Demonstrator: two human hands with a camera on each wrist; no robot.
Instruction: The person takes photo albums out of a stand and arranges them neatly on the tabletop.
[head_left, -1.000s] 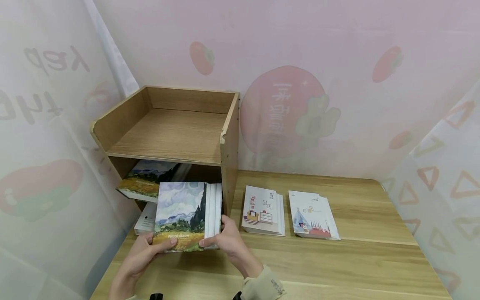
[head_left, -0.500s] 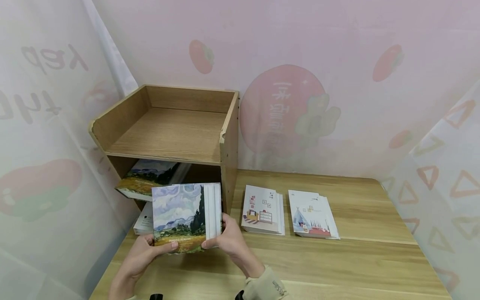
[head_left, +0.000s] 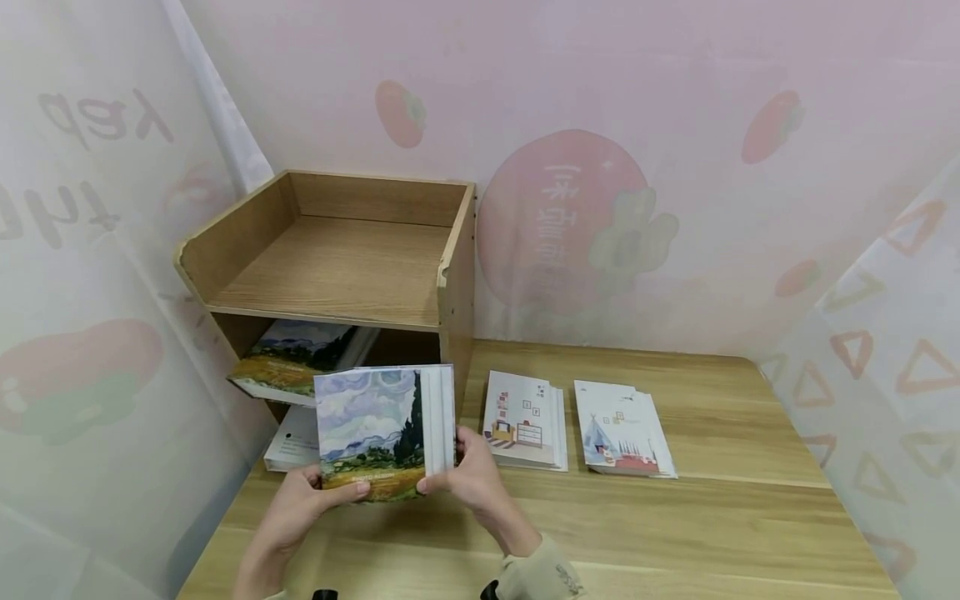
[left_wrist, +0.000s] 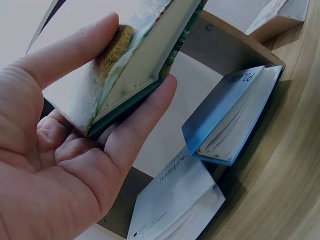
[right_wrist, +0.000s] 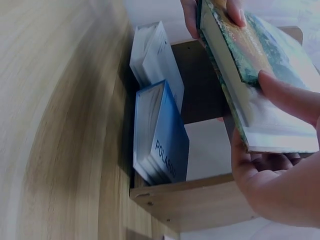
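Note:
Both hands hold a photo album (head_left: 371,425) with a painted landscape cover, tilted up in front of the wooden shelf unit. At its lower left corner, my left hand (head_left: 300,504) grips it with the thumb on the cover and fingers behind. My right hand (head_left: 480,487) pinches the lower right side, near the album's white spine strip. A matching landscape album (head_left: 288,358) lies on the middle shelf at the left, its front end jutting out. Below, in the bottom compartment, are a white book (left_wrist: 170,195) and a blue book (right_wrist: 172,145) lettered "POLAROID"; the held album hides the blue one from the head view.
The shelf unit (head_left: 457,258) stands at the table's back left, with a raised-sided top tray. Right of it on the wooden table (head_left: 720,533) lie a white album with furniture drawings (head_left: 521,421) and a white album with a tent drawing (head_left: 626,429). Printed curtains surround the table.
The landscape album dips slightly left, then both hands carry it a little to the right. Both hands keep their hold throughout. The other albums stay in place.

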